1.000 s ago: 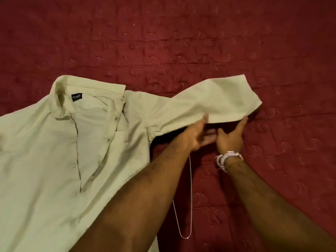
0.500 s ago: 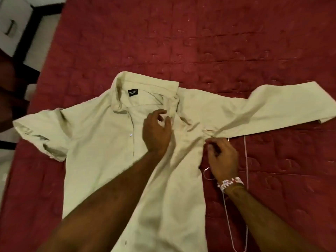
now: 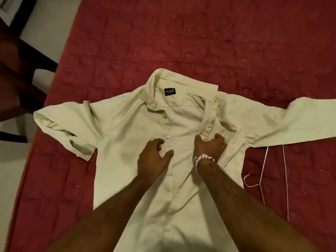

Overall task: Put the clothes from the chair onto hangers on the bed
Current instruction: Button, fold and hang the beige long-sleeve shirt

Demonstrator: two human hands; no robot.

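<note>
Fingers [image 3: 218,138] of right hand [image 3: 209,148] curl round shirt [image 3: 127,128] front edge | left hand [image 3: 152,159] bent at buttons, grip unclear | shirt flat on bed [image 3: 200,42], hanger [image 3: 262,171] beside | best: open fronts wide, then slide hanger in

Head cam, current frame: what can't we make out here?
Label: print too small and blurred in the head view.
Hanger: one end hidden under the sleeve.
Sleeve: its cuff is cut off by the right frame edge.
Shirt: hem hidden by the forearms and cut off by the bottom edge.
Left hand: its curled fingers hide whether it pinches cloth.
</note>
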